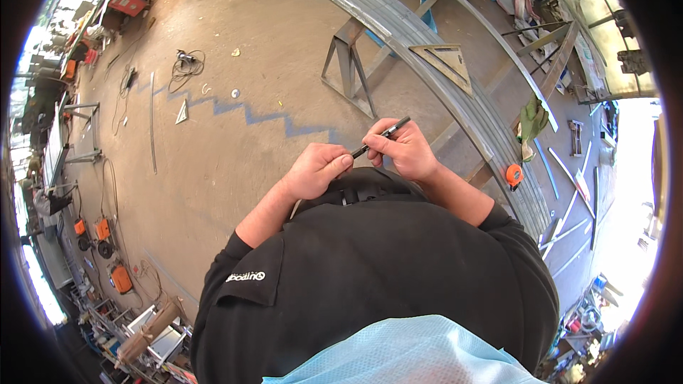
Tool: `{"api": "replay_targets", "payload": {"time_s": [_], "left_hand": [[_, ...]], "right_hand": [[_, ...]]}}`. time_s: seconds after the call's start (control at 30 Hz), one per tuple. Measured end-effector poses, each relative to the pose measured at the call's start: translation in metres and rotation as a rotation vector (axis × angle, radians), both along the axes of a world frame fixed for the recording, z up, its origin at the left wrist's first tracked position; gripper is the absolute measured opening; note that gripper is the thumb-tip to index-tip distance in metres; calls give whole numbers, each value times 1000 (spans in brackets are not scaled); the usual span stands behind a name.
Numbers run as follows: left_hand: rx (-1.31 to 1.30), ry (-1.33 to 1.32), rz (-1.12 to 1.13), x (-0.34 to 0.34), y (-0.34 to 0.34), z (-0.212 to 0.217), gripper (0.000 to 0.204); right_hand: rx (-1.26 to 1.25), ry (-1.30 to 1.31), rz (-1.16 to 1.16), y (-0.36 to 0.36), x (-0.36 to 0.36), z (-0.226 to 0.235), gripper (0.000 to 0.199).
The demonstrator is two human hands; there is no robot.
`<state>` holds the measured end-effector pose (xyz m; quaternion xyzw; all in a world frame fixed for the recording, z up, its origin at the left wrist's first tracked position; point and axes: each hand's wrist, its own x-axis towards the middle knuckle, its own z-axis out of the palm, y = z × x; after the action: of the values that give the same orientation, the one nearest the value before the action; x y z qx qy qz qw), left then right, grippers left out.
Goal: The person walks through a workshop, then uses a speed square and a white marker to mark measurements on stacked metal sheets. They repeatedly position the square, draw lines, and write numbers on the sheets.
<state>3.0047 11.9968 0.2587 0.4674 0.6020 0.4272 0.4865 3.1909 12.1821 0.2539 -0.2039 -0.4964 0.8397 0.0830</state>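
A slim black marker pen (395,127) is held slantwise in front of my waist. My right hand (403,151) is closed round its barrel, with the upper end sticking out past the fingers. My left hand (318,170) pinches the lower end between thumb and curled fingers. Whether that end is a cap cannot be made out. Right of my hands, long grey metal profiles (405,25) lie side by side on a stand. On them rest a triangular square (446,64), an orange tape measure (514,175) and a green work glove (532,125).
A steel trestle leg (346,67) stands on the floor ahead. Farther left lie a corded power tool (186,57), a small triangular piece (182,112) and a long thin bar (152,121). Orange machines (120,277) with cables sit at the lower left. Offcuts (569,227) litter the floor at right.
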Motion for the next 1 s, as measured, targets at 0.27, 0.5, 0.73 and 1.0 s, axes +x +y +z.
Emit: {"api": "replay_targets", "payload": {"time_s": [0.27, 0.5, 0.73, 1.0], "left_hand": [[-140, -542, -104, -123, 34, -47, 47], [-166, -203, -141, -177, 106, -59, 33], [-52, -13, -286, -141, 214, -13, 23], [62, 152, -459, -129, 271, -11, 18]], "right_hand": [[38, 142, -696, 68, 8, 2, 19], [858, -640, -472, 106, 33, 25, 39], [1248, -513, 116, 120, -40, 6, 31], [1279, -532, 197, 157, -36, 6, 33]]}}
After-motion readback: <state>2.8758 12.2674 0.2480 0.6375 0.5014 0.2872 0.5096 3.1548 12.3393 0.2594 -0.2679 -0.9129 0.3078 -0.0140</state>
